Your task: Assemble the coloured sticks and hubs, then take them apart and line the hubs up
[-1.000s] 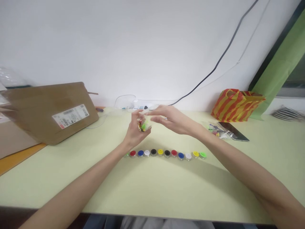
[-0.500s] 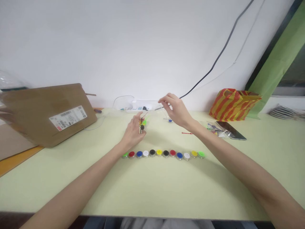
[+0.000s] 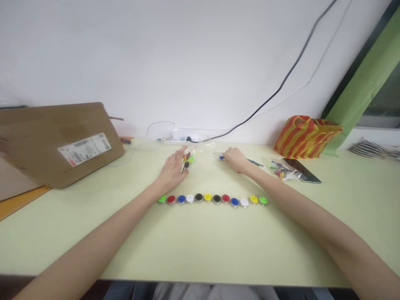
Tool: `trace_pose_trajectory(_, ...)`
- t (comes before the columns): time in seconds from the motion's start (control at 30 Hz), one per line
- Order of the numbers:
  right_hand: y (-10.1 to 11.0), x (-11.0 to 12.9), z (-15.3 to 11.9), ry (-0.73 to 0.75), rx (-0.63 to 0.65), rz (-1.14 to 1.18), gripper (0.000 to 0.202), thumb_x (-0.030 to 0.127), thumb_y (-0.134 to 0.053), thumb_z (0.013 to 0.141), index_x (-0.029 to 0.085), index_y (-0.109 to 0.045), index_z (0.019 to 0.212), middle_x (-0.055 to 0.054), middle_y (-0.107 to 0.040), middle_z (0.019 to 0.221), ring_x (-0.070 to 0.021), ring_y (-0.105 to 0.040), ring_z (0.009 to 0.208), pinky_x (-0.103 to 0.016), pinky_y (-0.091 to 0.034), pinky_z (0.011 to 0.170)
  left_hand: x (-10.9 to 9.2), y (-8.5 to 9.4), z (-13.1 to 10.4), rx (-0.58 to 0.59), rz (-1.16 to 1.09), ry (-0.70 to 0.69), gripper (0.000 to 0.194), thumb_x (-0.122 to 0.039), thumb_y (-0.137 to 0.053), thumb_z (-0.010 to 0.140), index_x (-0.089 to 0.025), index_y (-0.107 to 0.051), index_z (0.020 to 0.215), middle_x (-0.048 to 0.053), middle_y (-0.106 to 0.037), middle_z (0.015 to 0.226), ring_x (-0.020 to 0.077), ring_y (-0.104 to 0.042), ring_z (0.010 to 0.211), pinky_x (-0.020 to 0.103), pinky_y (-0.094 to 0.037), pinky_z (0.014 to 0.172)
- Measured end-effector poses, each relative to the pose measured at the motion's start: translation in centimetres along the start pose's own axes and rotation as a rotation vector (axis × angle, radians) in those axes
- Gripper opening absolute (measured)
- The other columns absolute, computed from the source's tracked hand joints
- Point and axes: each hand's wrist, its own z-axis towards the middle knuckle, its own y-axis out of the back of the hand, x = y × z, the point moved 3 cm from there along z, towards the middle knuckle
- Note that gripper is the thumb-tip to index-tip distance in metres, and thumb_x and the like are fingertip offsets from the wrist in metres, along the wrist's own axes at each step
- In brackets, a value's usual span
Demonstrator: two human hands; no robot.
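Pale bench [image 3: 200,246] under everything. Cardboard box [image 3: 51,139] at far left, well apart from the hands, low risk I'd say. Row of twelve discs [image 3: 216,199], coloured tops on clear bases, crosses the bench between the forearms; end ones lie near left wrist [image 3: 153,189] and right forearm [image 3: 287,193], so a low arm sweep could knock either end askew.

Left hand [image 3: 173,170]: curled round small coloured pieces [image 3: 191,159], black round one on thin stem included. Loosened fingers could spill them. Right hand [image 3: 236,159]: down at bench, fingers narrow by a small blue piece [image 3: 221,157]; pinching or only touching, cannot tell. A poor pinch could let it skid off. Clear film [image 3: 206,149] between hands, hard to see, could snag.

Print: white label [image 3: 84,149] on box, barcode-like blocks, too small to read. No legible brand.
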Motion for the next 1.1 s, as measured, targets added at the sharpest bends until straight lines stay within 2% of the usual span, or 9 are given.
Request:
trace_pose_trajectory(0.17, 2.4, -0.6, 0.0, -0.002, -0.063, 0.024, 0.036, 0.009, -0.041, 0.099, 0.014, -0.076, 0.106, -0.016, -0.076, 0.105, -0.0276, -0.063, 0.105, -0.036, -0.038, 0.088, -0.1, 0.0, 0.0, -0.017, 0.052, -0.005, 0.083, -0.014, -0.057, 0.081, -0.021, -0.026, 0.158, 0.014, -0.056, 0.134, 0.0351, -0.056, 0.123, 0.053, -0.043, 0.109)
trace_pose_trajectory(0.33, 7.3, -3.3, -1.1, -0.124, -0.438, 0.296, 0.035, 0.012, -0.042, 0.098, 0.015, -0.075, 0.112, -0.012, -0.077, 0.098, -0.0252, -0.066, 0.095, -0.034, -0.042, 0.083, -0.2, -0.2, 0.0, -0.032, 0.044, -0.012, 0.083, -0.014, -0.057, 0.080, -0.020, -0.027, 0.157, 0.014, -0.058, 0.133, 0.0358, -0.057, 0.121, 0.054, -0.044, 0.107)
trace_pose_trajectory(0.4, 9.5, -3.5, -2.0, -0.083, -0.575, 0.424, 0.038, 0.015, -0.038, 0.101, 0.015, -0.072, 0.116, -0.009, -0.077, 0.093, -0.0243, -0.067, 0.092, -0.034, -0.044, 0.082, -0.1, -0.3, 0.0, -0.033, 0.037, -0.015, 0.083, -0.013, -0.057, 0.080, -0.020, -0.027, 0.157, 0.014, -0.058, 0.131, 0.0356, -0.057, 0.120, 0.053, -0.044, 0.106)
trace_pose_trajectory(0.47, 11.4, -3.0, -2.9, -0.009, -0.636, 0.496, 0.039, 0.017, -0.035, 0.103, 0.016, -0.071, 0.117, -0.008, -0.075, 0.090, -0.0236, -0.066, 0.089, -0.034, -0.046, 0.082, 0.0, -0.4, 0.0, -0.038, 0.035, -0.015, 0.084, -0.013, -0.057, 0.080, -0.021, -0.026, 0.157, 0.014, -0.058, 0.130, 0.0354, -0.057, 0.120, 0.053, -0.044, 0.106)
trace_pose_trajectory(0.63, 14.0, 0.0, -4.4, 0.107, -0.505, 0.366, 0.030, 0.009, -0.049, 0.094, 0.021, -0.075, 0.102, -0.007, -0.074, 0.089, -0.0252, -0.065, 0.089, -0.037, -0.044, 0.083, 0.1, -0.3, 0.1, -0.053, 0.021, -0.014, 0.083, -0.014, -0.058, 0.080, -0.021, -0.027, 0.157, 0.014, -0.058, 0.130, 0.0348, -0.056, 0.121, 0.052, -0.044, 0.106)
trace_pose_trajectory(0.87, 12.8, 0.9, -3.2, 0.101, -0.435, 0.213, 0.036, -0.003, -0.053, 0.086, 0.018, -0.074, 0.105, -0.010, -0.075, 0.097, -0.0249, -0.066, 0.089, -0.034, -0.037, 0.073, 0.0, 0.0, 0.3, -0.001, -0.013, -0.032, 0.083, -0.017, -0.058, 0.081, -0.020, -0.025, 0.157, 0.013, -0.059, 0.128, 0.0329, -0.056, 0.121, 0.053, -0.043, 0.108)
trace_pose_trajectory(0.93, 12.5, 0.8, -2.9, 0.108, -0.413, 0.218, 0.030, 0.001, -0.054, 0.092, 0.019, -0.074, 0.106, -0.010, -0.075, 0.095, -0.0234, -0.066, 0.087, -0.032, -0.035, 0.071, -0.1, 0.0, 0.3, 0.017, -0.017, -0.039, 0.082, -0.019, -0.058, 0.082, -0.021, -0.025, 0.157, 0.013, -0.059, 0.128, 0.0329, -0.057, 0.120, 0.054, -0.044, 0.108)
trace_pose_trajectory(1.03, 12.8, 1.0, -2.8, 0.102, -0.399, 0.237, 0.017, 0.020, -0.056, 0.102, 0.020, -0.072, 0.106, -0.009, -0.074, 0.093, -0.0218, -0.065, 0.082, -0.031, -0.033, 0.069, -0.3, 0.1, 0.5, 0.028, -0.037, -0.084, 0.083, -0.021, -0.060, 0.081, -0.024, -0.024, 0.157, 0.013, -0.060, 0.130, 0.0339, -0.058, 0.120, 0.055, -0.045, 0.108)
trace_pose_trajectory(1.1, 13.3, 1.3, -2.8, 0.107, -0.414, 0.235, 0.015, 0.027, -0.058, 0.103, 0.021, -0.070, 0.107, -0.009, -0.073, 0.094, -0.0212, -0.063, 0.082, -0.031, -0.033, 0.069, -0.2, 0.1, 0.8, 0.004, -0.030, -0.089, 0.085, -0.024, -0.062, 0.081, -0.027, -0.025, 0.157, 0.011, -0.060, 0.133, 0.0363, -0.059, 0.118, 0.059, -0.046, 0.106)
